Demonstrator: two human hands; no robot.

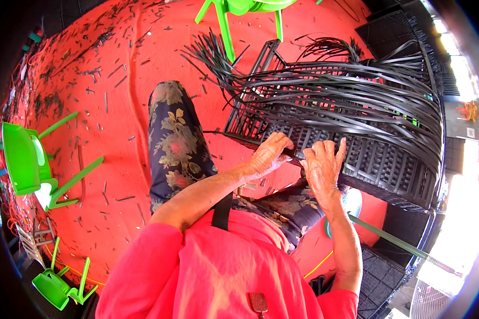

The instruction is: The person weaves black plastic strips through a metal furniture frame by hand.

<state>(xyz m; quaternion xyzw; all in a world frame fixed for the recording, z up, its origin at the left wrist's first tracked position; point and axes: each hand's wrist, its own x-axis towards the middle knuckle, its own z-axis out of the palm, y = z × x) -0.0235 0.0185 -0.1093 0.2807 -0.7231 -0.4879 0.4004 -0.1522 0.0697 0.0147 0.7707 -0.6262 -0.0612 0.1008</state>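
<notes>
A dark woven piece of flat black plastic strips (380,162) on an openwork black frame stands before me to the right. Along its near edge my left hand (271,154) is closed, its fingers bent down and pinching at a black strip. Just to its right, my right hand (323,167) has thumb and fingers curled at the same edge, with one finger raised. What its fingertips grip is hidden. Many long loose black strips (346,98) lie across the top of the piece, fanning out at the far left end.
Green plastic chairs stand at the far side (239,8), the left (24,159) and lower left (53,287). Black strip scraps litter the red floor covering (112,175). A green pole (388,238) and a fan (428,297) are at lower right. Black woven panels (380,276) sit nearby.
</notes>
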